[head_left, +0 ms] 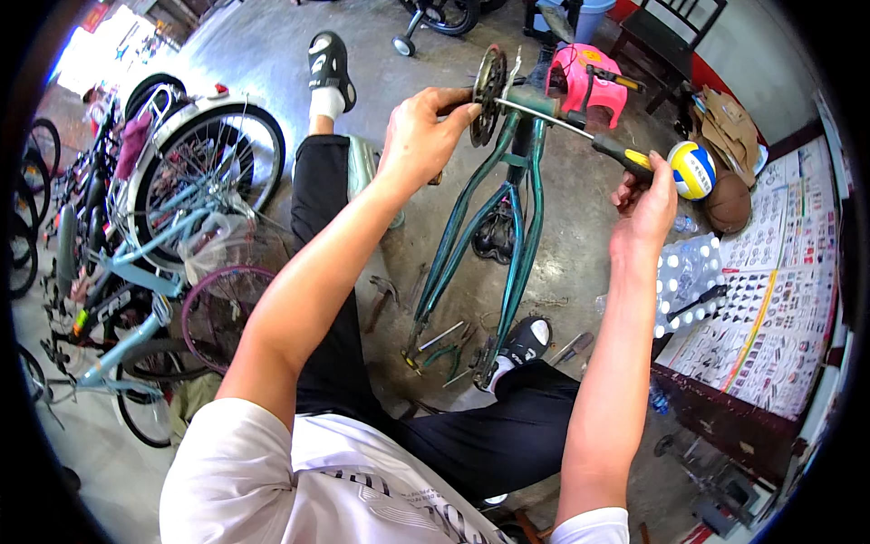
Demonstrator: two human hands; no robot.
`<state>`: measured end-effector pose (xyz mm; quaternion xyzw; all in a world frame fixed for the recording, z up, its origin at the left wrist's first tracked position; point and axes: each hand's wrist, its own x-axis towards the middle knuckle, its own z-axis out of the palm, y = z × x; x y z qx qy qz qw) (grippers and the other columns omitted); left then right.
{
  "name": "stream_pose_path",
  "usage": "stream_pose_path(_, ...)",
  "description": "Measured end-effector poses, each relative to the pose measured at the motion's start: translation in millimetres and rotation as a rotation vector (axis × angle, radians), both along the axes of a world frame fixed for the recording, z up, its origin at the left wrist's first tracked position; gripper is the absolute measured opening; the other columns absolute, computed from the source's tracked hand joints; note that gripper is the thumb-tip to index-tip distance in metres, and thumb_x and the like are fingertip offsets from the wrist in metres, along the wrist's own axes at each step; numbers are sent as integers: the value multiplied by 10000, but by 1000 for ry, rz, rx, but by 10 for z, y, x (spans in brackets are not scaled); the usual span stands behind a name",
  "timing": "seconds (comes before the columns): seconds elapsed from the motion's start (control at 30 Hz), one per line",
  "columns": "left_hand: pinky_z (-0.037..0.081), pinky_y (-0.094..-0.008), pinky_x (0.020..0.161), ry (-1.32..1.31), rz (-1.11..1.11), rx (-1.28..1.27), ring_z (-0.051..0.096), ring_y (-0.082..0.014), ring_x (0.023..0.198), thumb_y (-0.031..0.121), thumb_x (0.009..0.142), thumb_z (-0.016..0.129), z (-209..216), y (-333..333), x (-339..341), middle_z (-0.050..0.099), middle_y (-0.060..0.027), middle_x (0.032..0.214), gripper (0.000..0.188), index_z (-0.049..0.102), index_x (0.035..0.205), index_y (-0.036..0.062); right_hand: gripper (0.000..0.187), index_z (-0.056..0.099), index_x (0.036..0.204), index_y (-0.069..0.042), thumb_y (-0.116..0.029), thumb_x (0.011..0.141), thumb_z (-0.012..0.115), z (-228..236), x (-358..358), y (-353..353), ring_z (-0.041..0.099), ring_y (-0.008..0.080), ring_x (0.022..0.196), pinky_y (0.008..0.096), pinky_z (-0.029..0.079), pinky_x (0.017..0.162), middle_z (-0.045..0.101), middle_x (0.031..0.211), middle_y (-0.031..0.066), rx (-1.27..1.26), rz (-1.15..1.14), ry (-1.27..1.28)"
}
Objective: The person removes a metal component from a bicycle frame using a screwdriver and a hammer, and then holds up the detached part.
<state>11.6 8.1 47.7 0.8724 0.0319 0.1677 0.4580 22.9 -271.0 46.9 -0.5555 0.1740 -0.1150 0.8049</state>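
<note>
A green bicycle frame (516, 245) stands between my legs, its bottom bracket end up and toward the far side. My left hand (424, 131) is closed on the edge of a dark chainring (489, 93), thumb and fingers pinching it at the left of the bracket shell. In my right hand (645, 207) is the black and yellow handle of a screwdriver (623, 156). Its long shaft runs leftward across the bracket shell to the chainring. Where exactly the tip touches, I cannot tell.
Pliers (446, 354), a hammer (381, 299) and other tools lie on the floor by my feet. Several bicycles (195, 222) crowd the left side. A pink stool (584, 82), a volleyball (691, 170), a basketball (728, 201) and bottles (691, 272) stand at the right.
</note>
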Motion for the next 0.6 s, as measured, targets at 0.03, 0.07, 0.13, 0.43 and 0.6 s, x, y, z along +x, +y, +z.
stream_pose_path(0.03, 543, -398, 857, -4, 7, 4, 725, -327, 947, 291, 922, 716, 1, -9, 1, 749, -175, 1013, 330, 766, 1142, 50, 220, 617, 954, -75, -295, 956, 621, 1, 7, 0, 512, 109, 539, 264, 404, 490, 575, 696, 32, 13, 0, 4)
stream_pose_path(0.07, 542, -399, 848, -8, 14, 8, 724, -325, 934, 294, 924, 715, 3, -19, -5, 747, -172, 1008, 333, 764, 1148, 51, 219, 619, 950, -76, -295, 957, 619, 0, 13, 1, 512, 110, 537, 265, 404, 490, 575, 693, 32, 26, 0, 8)
stream_pose_path(0.13, 545, -395, 838, 19, 11, -31, 725, -318, 928, 296, 930, 712, 12, -29, -10, 747, -169, 1020, 335, 762, 1155, 54, 228, 627, 923, -78, -301, 964, 612, -6, 25, 4, 511, 111, 540, 270, 396, 491, 573, 680, 30, 17, 21, -1)
stream_pose_path(0.43, 546, -369, 823, -2, 16, -9, 724, -263, 915, 291, 937, 724, 13, -15, -26, 759, -152, 1027, 329, 761, 1154, 46, 238, 632, 898, -81, -299, 981, 586, -26, 59, 2, 487, 114, 537, 287, 375, 500, 562, 673, 26, 13, 32, -3)
stream_pose_path(0.6, 543, -397, 876, 0, 14, 1, 720, -324, 992, 314, 933, 719, -20, -9, -10, 748, -155, 1078, 332, 766, 1153, 70, 234, 627, 892, -79, -290, 983, 581, -26, 61, -9, 484, 119, 534, 288, 370, 499, 559, 674, 27, 5, 39, 10)
